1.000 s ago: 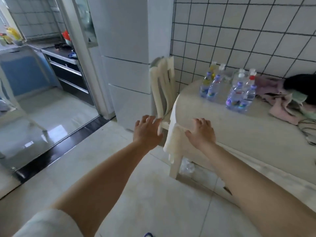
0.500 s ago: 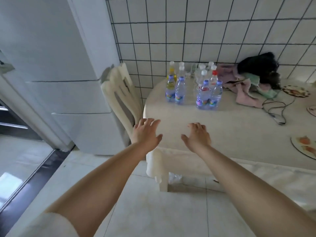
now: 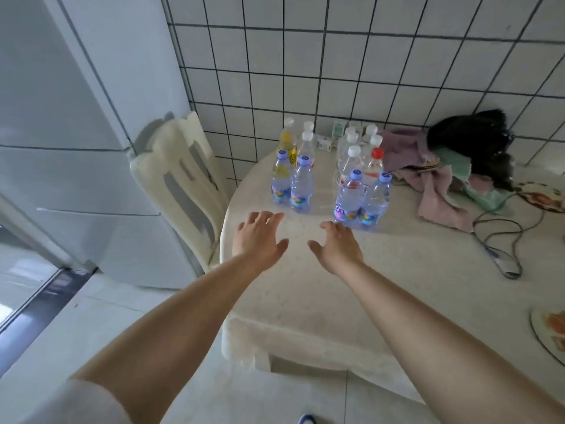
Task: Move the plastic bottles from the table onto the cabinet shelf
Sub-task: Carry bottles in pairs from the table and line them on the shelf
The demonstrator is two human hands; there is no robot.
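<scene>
Several plastic bottles stand upright in two clusters at the far side of the white table (image 3: 305, 286). The left cluster (image 3: 301, 186) has clear bottles with lilac caps in front and a yellow bottle (image 3: 287, 145) behind. The right cluster (image 3: 359, 194) has lilac-capped bottles in front, white caps and a red cap (image 3: 377, 153) behind. My left hand (image 3: 258, 237) is spread above the table, just short of the left cluster. My right hand (image 3: 336, 244) is spread too, its fingertips close to the right cluster's front bottle. Both hold nothing. No cabinet shelf is in view.
A white chair (image 3: 180, 185) stands between the table and a white fridge (image 3: 76, 133) on the left. Crumpled cloths (image 3: 437, 185) and a dark item (image 3: 477, 139) lie at the table's back right, with a cable (image 3: 501, 240) in front. Patterned plates (image 3: 550, 335) sit at the right edge.
The view has turned right and closed in on the table. Both hands have moved forward over the tabletop, from its near edge to just before the bottles.
</scene>
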